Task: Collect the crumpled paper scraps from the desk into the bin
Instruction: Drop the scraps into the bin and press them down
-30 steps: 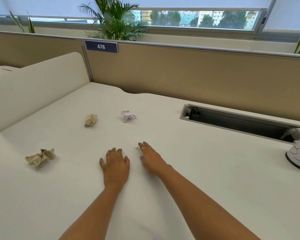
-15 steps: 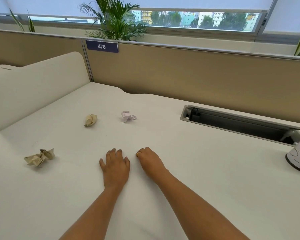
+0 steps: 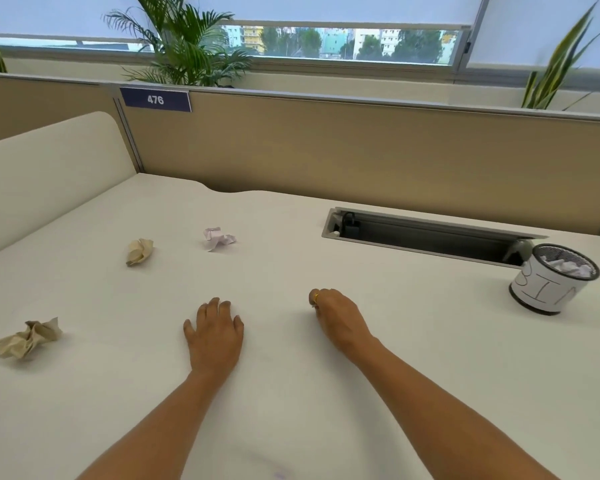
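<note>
Three crumpled scraps lie on the white desk (image 3: 291,265): a large tan one (image 3: 26,338) at the left edge, a small tan one (image 3: 139,251) farther back, and a pale lilac one (image 3: 218,238) beside it. My left hand (image 3: 215,332) rests flat on the desk. To its right, my right hand (image 3: 340,317), with a gold ring, has its fingers curled under, closed round a small white scrap that is hidden inside. At the right stands the bin (image 3: 548,292), a black mesh cup wrapped in white paper, with white scraps inside.
A recessed cable tray (image 3: 426,237) runs along the back of the desk behind the bin. A tan partition (image 3: 326,150) closes the back and a cream divider (image 3: 49,168) the left side. Plants (image 3: 187,46) stand behind the partition.
My right hand closed its fingers over a small white scrap near its fingertips and moved right, toward the bin. The view shifted right, showing the whole bin. My left hand stayed put.
</note>
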The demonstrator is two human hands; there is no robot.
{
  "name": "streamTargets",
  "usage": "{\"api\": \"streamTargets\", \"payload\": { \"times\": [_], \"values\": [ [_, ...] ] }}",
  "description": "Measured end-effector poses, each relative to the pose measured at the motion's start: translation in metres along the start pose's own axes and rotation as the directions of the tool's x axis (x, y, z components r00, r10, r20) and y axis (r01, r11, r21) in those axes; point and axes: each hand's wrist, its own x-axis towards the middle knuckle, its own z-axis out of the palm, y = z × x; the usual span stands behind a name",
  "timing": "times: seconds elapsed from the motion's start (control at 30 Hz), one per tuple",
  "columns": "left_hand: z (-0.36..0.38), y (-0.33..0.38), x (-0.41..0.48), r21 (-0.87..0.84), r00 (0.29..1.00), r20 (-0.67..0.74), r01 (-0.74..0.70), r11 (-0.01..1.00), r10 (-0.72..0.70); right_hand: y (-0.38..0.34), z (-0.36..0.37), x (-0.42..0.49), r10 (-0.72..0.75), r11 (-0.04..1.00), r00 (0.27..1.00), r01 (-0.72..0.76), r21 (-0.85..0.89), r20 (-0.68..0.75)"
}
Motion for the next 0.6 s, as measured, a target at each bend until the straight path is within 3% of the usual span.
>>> {"api": "streamTargets", "payload": {
  "times": [0.17,0.37,0.5,0.6],
  "values": [
    [0.003,0.018,-0.001,-0.006,1.000,-0.018,-0.003,1.000,0.003,0.085,-0.057,-0.014,0.246,0.969,0.923,-0.228,0.094,-0.297],
    [-0.006,0.024,-0.006,-0.038,0.998,-0.039,-0.042,0.998,0.040,0.177,-0.137,-0.035,0.480,0.865,0.646,-0.463,0.195,-0.594],
    [-0.007,0.033,-0.007,-0.036,0.999,-0.015,-0.044,0.998,0.044,0.216,-0.167,-0.050,0.600,0.749,0.471,-0.614,0.248,-0.646],
    [-0.009,0.036,-0.008,-0.037,0.999,-0.002,-0.033,0.999,0.033,0.232,-0.170,-0.055,0.668,0.674,0.466,-0.709,0.207,-0.581]
  ]
}}
